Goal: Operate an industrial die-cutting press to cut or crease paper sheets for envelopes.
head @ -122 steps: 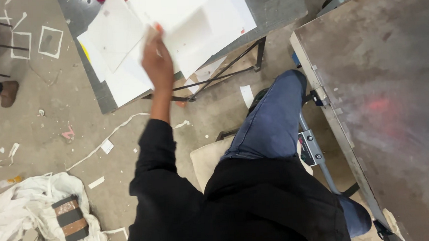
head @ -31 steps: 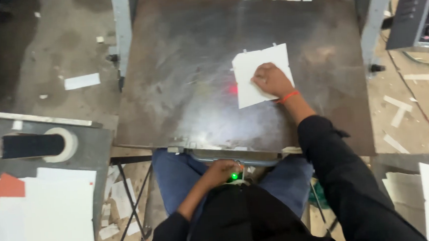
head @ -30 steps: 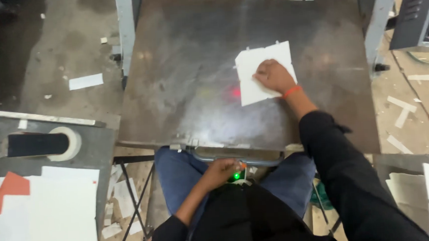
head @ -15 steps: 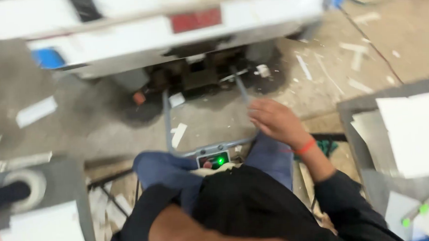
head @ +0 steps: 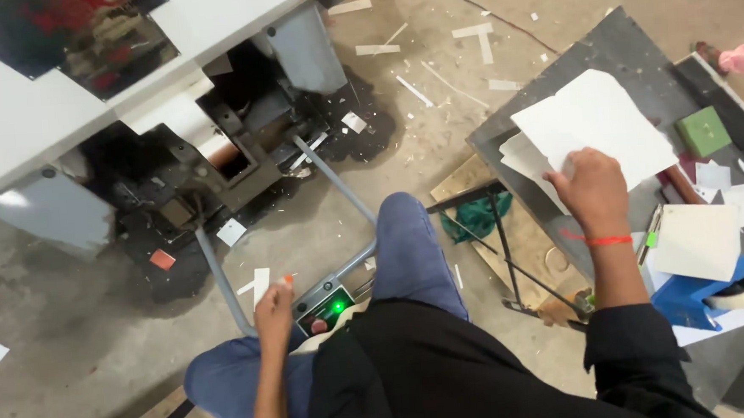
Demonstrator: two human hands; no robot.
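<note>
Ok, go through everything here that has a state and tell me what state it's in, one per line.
Right hand: resting on the white sheets, grip unclear.
White sheets: stacked loosely, lying flat on the grey side table.
Left hand: beside the control box, fingers loosely curled.
Control box: green light lit.
Tape dispenser: upright, roll loaded.
Green block: lying flat.

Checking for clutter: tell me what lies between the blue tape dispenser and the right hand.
Head view: a square white card lies between the blue tape dispenser and the right hand.

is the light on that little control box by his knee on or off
On. The green light on the control box glows bright, beside an unlit red button; the left hand rests right next to it.
</note>
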